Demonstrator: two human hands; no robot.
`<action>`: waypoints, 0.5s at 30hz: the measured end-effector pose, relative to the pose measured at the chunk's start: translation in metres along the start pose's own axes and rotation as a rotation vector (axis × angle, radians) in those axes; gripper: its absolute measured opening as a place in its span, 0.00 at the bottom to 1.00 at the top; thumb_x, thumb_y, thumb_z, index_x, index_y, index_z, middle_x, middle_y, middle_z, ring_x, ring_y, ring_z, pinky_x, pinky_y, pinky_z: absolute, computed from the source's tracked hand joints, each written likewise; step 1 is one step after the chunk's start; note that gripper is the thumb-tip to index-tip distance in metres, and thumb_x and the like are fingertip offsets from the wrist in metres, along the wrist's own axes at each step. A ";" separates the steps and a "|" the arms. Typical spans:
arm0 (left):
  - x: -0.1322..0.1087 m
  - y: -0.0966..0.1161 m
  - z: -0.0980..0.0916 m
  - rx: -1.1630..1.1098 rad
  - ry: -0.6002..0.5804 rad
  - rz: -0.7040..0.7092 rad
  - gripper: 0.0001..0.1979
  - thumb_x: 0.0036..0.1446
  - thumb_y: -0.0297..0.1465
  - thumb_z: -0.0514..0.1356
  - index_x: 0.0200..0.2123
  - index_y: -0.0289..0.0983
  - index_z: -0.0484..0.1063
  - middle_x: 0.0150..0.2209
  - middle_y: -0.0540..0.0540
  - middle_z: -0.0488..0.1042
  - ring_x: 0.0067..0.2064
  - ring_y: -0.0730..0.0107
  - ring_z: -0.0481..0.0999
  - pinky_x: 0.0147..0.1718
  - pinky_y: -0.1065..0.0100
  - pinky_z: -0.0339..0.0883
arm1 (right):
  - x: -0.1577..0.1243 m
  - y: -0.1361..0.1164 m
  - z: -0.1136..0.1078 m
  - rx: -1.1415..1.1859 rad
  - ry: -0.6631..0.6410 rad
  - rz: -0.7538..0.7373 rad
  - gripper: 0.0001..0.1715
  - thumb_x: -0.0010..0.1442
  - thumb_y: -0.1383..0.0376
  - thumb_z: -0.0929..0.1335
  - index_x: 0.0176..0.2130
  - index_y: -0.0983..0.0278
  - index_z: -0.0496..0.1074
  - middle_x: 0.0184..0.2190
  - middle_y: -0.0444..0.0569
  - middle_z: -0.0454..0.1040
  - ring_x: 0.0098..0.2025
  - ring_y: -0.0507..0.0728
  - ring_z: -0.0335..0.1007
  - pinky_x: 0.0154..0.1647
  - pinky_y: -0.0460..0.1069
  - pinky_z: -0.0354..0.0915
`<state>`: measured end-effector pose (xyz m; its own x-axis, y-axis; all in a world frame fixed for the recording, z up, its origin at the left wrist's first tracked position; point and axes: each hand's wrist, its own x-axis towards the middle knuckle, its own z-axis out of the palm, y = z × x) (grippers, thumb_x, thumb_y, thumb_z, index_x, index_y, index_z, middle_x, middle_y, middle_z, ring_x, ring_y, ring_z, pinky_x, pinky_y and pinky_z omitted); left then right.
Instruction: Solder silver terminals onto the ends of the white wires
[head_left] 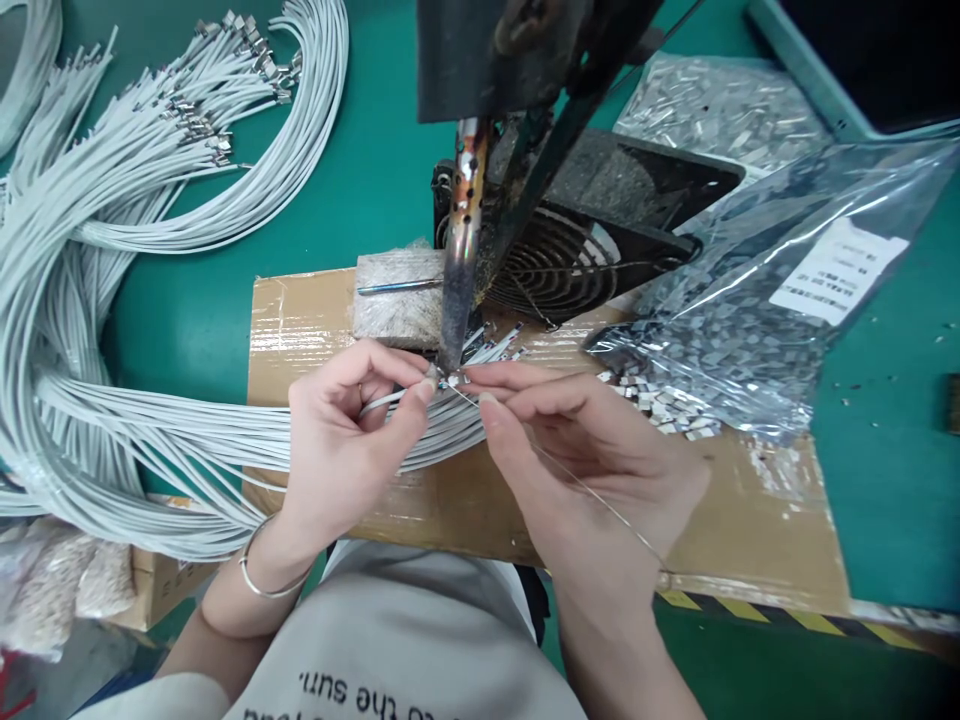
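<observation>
While the left hand (349, 440), at the centre of the frame, pinches a slender round white cable (386, 399) near its end between closed thumb and forefinger, the right hand (600, 450), just right of centre, has thumb and fingertips brought together on a thin silver-coloured wire (592, 495). The wire slants from the lower right to the cable end, where the small parts between the fingertips are too fine to tell apart. Directly above them stands a heat-stained, perforated metal nozzle (461, 250), its narrowed tip just beside the fingers. Beneath the hands, a brown cardboard sheet (750, 520) covers part of a green tabletop (390, 190). Thick bundles of white cables (45, 250) with metal-tipped ends fill the left of the frame. To the right of the nozzle leans a black fan with a ringed grille (562, 260); at right, a clear plastic bag (810, 270) contains many small grey pieces, and loose silvery-white tabs (679, 408) lie near its lower left edge.
</observation>
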<state>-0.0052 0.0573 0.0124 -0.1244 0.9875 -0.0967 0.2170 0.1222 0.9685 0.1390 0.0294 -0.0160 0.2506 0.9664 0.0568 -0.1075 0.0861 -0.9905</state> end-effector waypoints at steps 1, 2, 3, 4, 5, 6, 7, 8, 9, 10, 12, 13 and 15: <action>0.000 0.000 0.000 0.000 -0.003 0.000 0.08 0.50 0.20 0.72 0.27 0.37 0.79 0.34 0.45 0.83 0.26 0.76 0.69 0.19 0.72 0.50 | 0.000 0.000 0.000 -0.003 0.002 -0.003 0.12 0.62 0.77 0.74 0.34 0.60 0.78 0.41 0.45 0.86 0.46 0.54 0.85 0.49 0.48 0.81; -0.001 0.000 0.000 0.002 -0.006 0.002 0.08 0.51 0.20 0.72 0.27 0.37 0.79 0.34 0.45 0.83 0.26 0.76 0.69 0.19 0.72 0.50 | 0.000 0.000 0.000 -0.007 0.003 -0.007 0.12 0.62 0.77 0.74 0.34 0.60 0.78 0.41 0.45 0.86 0.46 0.54 0.85 0.49 0.48 0.81; -0.001 0.000 0.000 0.006 -0.006 0.005 0.08 0.52 0.21 0.72 0.27 0.37 0.79 0.34 0.45 0.83 0.25 0.77 0.68 0.18 0.72 0.50 | -0.001 0.000 0.000 -0.010 0.006 -0.011 0.12 0.62 0.77 0.74 0.34 0.60 0.78 0.41 0.45 0.86 0.46 0.55 0.85 0.49 0.49 0.81; -0.002 0.001 0.000 0.011 -0.004 0.006 0.07 0.53 0.21 0.71 0.27 0.37 0.79 0.34 0.45 0.83 0.25 0.77 0.67 0.18 0.72 0.49 | -0.001 0.000 0.000 -0.014 0.009 -0.012 0.12 0.62 0.77 0.74 0.34 0.60 0.78 0.41 0.45 0.86 0.46 0.55 0.85 0.49 0.50 0.82; -0.002 0.001 0.000 0.015 -0.003 0.006 0.07 0.53 0.22 0.71 0.27 0.37 0.79 0.34 0.45 0.83 0.24 0.77 0.67 0.18 0.72 0.49 | -0.001 0.000 0.000 -0.019 0.013 -0.012 0.12 0.62 0.76 0.74 0.34 0.60 0.78 0.41 0.45 0.86 0.46 0.56 0.85 0.49 0.50 0.82; -0.002 0.001 0.000 0.016 0.001 0.008 0.07 0.54 0.22 0.71 0.27 0.37 0.79 0.34 0.45 0.83 0.24 0.77 0.67 0.18 0.72 0.49 | -0.001 -0.001 0.000 -0.025 0.014 -0.015 0.11 0.62 0.76 0.74 0.34 0.60 0.78 0.41 0.46 0.86 0.46 0.56 0.85 0.49 0.50 0.82; -0.003 0.002 0.000 0.015 0.004 0.007 0.07 0.54 0.23 0.71 0.27 0.37 0.79 0.34 0.45 0.83 0.24 0.77 0.67 0.18 0.72 0.50 | -0.001 -0.001 0.000 -0.029 0.013 -0.019 0.11 0.62 0.76 0.74 0.34 0.60 0.78 0.41 0.46 0.86 0.46 0.56 0.85 0.49 0.50 0.82; -0.002 0.002 0.000 0.013 0.007 0.009 0.07 0.53 0.22 0.72 0.27 0.37 0.79 0.34 0.45 0.83 0.25 0.77 0.67 0.18 0.72 0.50 | -0.001 -0.001 0.000 -0.031 0.013 -0.024 0.11 0.62 0.76 0.74 0.34 0.59 0.78 0.41 0.46 0.86 0.46 0.56 0.85 0.49 0.50 0.82; -0.002 0.002 0.000 0.010 0.010 0.012 0.07 0.52 0.22 0.72 0.27 0.37 0.79 0.34 0.45 0.83 0.25 0.76 0.68 0.19 0.72 0.50 | -0.001 -0.001 0.000 -0.032 0.013 -0.029 0.12 0.62 0.76 0.74 0.34 0.59 0.78 0.42 0.46 0.86 0.46 0.56 0.85 0.49 0.50 0.82; -0.002 0.002 0.001 0.007 0.012 0.015 0.07 0.51 0.22 0.72 0.27 0.37 0.79 0.34 0.45 0.83 0.26 0.76 0.69 0.19 0.72 0.51 | -0.001 -0.001 0.000 -0.033 0.014 -0.034 0.12 0.62 0.76 0.74 0.34 0.59 0.78 0.42 0.45 0.86 0.46 0.56 0.85 0.49 0.50 0.82; -0.001 0.002 0.001 0.004 0.011 0.014 0.08 0.50 0.21 0.72 0.26 0.37 0.79 0.33 0.45 0.82 0.26 0.75 0.69 0.19 0.72 0.51 | -0.001 -0.001 0.000 -0.033 0.016 -0.032 0.12 0.62 0.76 0.74 0.34 0.60 0.78 0.41 0.45 0.86 0.46 0.56 0.85 0.49 0.50 0.82; -0.001 0.002 0.002 0.002 0.007 0.010 0.08 0.50 0.21 0.72 0.26 0.37 0.79 0.33 0.45 0.82 0.26 0.75 0.69 0.18 0.72 0.51 | -0.001 0.000 -0.001 -0.034 0.018 -0.028 0.12 0.62 0.76 0.74 0.34 0.60 0.78 0.41 0.45 0.86 0.46 0.56 0.85 0.49 0.49 0.82; -0.001 0.002 0.002 0.001 0.001 0.001 0.08 0.50 0.20 0.72 0.26 0.37 0.79 0.33 0.45 0.82 0.26 0.75 0.68 0.18 0.72 0.50 | -0.001 0.000 -0.001 -0.030 0.015 -0.022 0.11 0.63 0.76 0.74 0.34 0.60 0.78 0.41 0.45 0.86 0.46 0.55 0.85 0.48 0.49 0.81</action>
<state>-0.0027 0.0565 0.0136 -0.1253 0.9875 -0.0955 0.2180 0.1213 0.9684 0.1395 0.0285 -0.0164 0.2668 0.9606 0.0774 -0.0729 0.1002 -0.9923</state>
